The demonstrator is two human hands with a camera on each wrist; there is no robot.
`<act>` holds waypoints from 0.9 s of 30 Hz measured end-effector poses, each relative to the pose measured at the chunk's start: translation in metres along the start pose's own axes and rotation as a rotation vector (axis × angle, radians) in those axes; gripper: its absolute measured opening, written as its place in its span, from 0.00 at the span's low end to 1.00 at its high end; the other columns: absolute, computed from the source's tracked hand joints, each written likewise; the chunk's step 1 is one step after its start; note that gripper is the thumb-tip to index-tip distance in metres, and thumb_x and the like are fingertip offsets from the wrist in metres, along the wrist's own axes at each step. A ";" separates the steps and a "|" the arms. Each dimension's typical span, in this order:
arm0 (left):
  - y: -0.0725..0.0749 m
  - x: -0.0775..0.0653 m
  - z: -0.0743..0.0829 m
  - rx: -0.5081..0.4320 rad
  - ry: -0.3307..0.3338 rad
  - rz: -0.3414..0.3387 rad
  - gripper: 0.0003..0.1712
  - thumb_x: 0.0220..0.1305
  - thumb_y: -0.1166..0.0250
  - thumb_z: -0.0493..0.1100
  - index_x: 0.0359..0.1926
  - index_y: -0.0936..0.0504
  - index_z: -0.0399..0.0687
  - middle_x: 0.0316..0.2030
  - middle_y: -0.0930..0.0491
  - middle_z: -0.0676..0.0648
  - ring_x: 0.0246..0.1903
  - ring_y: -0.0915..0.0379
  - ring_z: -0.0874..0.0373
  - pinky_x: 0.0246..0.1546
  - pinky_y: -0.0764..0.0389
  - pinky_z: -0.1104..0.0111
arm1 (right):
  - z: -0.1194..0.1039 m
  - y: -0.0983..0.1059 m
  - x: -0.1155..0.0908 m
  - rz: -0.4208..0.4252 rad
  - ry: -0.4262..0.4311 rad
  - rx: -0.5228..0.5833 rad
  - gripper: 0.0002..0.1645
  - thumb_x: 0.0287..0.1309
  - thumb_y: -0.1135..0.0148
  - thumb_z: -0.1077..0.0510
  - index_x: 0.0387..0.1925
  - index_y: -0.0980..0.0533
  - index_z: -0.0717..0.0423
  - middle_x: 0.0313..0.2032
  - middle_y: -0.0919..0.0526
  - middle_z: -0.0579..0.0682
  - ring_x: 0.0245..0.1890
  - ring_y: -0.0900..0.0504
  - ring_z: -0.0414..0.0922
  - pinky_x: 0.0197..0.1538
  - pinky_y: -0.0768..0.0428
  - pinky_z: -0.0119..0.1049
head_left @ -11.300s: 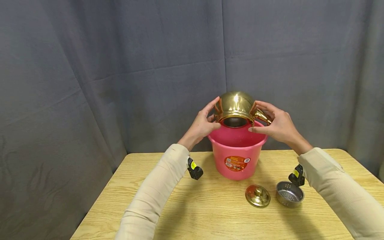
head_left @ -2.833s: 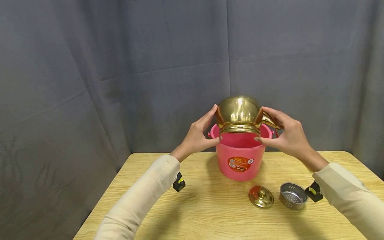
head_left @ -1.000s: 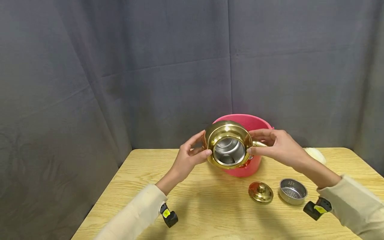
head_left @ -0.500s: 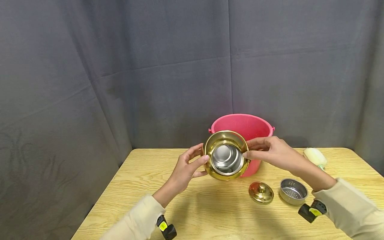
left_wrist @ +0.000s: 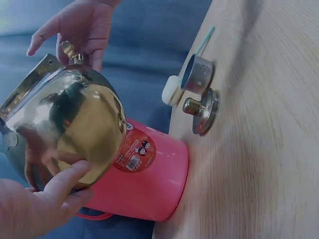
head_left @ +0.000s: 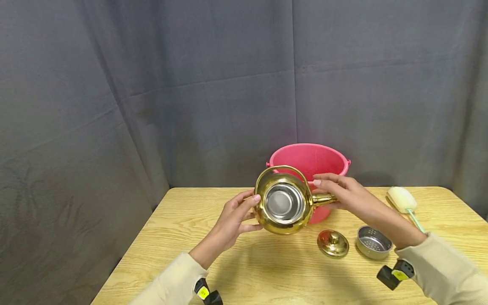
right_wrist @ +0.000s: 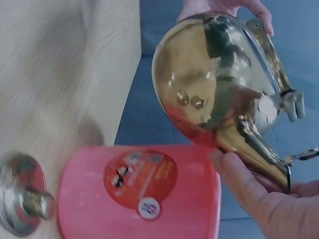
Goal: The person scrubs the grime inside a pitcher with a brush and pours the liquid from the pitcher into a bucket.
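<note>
In the head view a shiny gold teapot (head_left: 283,203) is held above the table, its open mouth and steel inside facing me. My left hand (head_left: 228,224) grips its left side, thumb at the shoulder and fingers beneath. My right hand (head_left: 347,192) is at the spout (head_left: 324,199) with fingers loosely extended; in the left wrist view its thumb stands away. The right wrist view shows a finger (right_wrist: 239,179) lying along the spout. A gold lid (head_left: 333,243) with a knob lies on the table, beside a perforated steel strainer (head_left: 373,242).
Behind the teapot stands a pink bucket (head_left: 309,148) with a red label. At the back right lies a white sponge brush (head_left: 401,199) with a pale green handle, partly behind my right forearm. A grey curtain (head_left: 228,106) hangs behind the wooden table (head_left: 190,207).
The teapot, earlier upside down over the bucket, has come nearer and lower and turned mouth toward me. My right hand has shifted from its body to the spout. The sponge brush has come into view.
</note>
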State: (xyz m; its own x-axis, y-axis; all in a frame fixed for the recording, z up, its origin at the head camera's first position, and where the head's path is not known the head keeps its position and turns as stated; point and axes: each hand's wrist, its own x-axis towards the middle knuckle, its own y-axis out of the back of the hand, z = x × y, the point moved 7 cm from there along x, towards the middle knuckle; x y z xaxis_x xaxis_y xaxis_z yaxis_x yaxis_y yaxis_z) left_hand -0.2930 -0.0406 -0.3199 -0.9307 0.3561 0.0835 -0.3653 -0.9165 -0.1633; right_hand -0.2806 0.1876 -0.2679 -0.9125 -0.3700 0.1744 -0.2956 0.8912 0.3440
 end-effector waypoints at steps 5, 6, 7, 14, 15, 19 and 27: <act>0.004 -0.006 -0.001 -0.028 0.013 0.014 0.32 0.57 0.41 0.53 0.57 0.35 0.40 0.52 0.36 0.39 0.45 0.31 0.44 0.37 0.25 0.53 | 0.001 -0.007 -0.005 0.055 0.037 0.213 0.32 0.63 0.52 0.49 0.58 0.42 0.69 0.53 0.31 0.63 0.49 0.28 0.52 0.48 0.28 0.40; 0.005 -0.007 -0.001 -0.031 0.016 0.016 0.31 0.57 0.41 0.54 0.57 0.34 0.40 0.51 0.36 0.39 0.45 0.30 0.44 0.37 0.25 0.53 | 0.001 -0.008 -0.006 0.068 0.041 0.266 0.32 0.63 0.52 0.49 0.59 0.43 0.69 0.53 0.32 0.63 0.48 0.27 0.52 0.49 0.29 0.40; 0.005 -0.008 -0.001 -0.034 0.020 0.020 0.31 0.57 0.41 0.53 0.56 0.34 0.40 0.50 0.36 0.39 0.44 0.30 0.44 0.37 0.25 0.53 | 0.003 -0.009 -0.008 0.079 0.044 0.316 0.32 0.63 0.52 0.51 0.59 0.44 0.70 0.53 0.32 0.62 0.47 0.26 0.51 0.49 0.29 0.40; 0.011 -0.018 -0.002 -0.040 0.039 0.044 0.29 0.58 0.43 0.55 0.53 0.33 0.40 0.46 0.36 0.39 0.39 0.28 0.46 0.36 0.25 0.53 | 0.014 -0.023 -0.016 0.175 0.079 0.577 0.26 0.62 0.51 0.56 0.58 0.41 0.65 0.49 0.30 0.56 0.43 0.25 0.46 0.51 0.31 0.39; 0.012 -0.019 -0.002 -0.041 0.043 0.047 0.29 0.58 0.43 0.55 0.53 0.33 0.39 0.45 0.36 0.39 0.38 0.28 0.46 0.36 0.24 0.52 | 0.014 -0.025 -0.017 0.190 0.090 0.596 0.26 0.62 0.50 0.57 0.58 0.40 0.65 0.48 0.29 0.56 0.43 0.26 0.45 0.51 0.31 0.39; 0.016 -0.023 -0.005 -0.039 0.063 0.062 0.30 0.58 0.44 0.56 0.52 0.34 0.39 0.45 0.37 0.38 0.36 0.27 0.47 0.36 0.25 0.52 | 0.018 -0.034 -0.018 0.245 0.132 0.677 0.24 0.61 0.49 0.60 0.55 0.38 0.69 0.46 0.27 0.54 0.45 0.26 0.46 0.52 0.32 0.40; 0.020 -0.033 -0.012 -0.072 0.101 0.073 0.33 0.58 0.44 0.57 0.55 0.38 0.37 0.48 0.40 0.34 0.36 0.27 0.45 0.37 0.25 0.52 | 0.029 -0.052 -0.020 0.373 0.148 0.789 0.14 0.59 0.48 0.63 0.48 0.29 0.63 0.48 0.25 0.52 0.46 0.25 0.45 0.51 0.32 0.40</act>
State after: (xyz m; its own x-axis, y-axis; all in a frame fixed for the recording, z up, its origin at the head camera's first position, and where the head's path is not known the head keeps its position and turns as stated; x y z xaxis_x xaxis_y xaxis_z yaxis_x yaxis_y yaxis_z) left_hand -0.2701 -0.0684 -0.3373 -0.9507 0.3088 -0.0296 -0.2935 -0.9264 -0.2358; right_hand -0.2548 0.1560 -0.3159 -0.9586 -0.0009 0.2846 -0.1453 0.8615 -0.4865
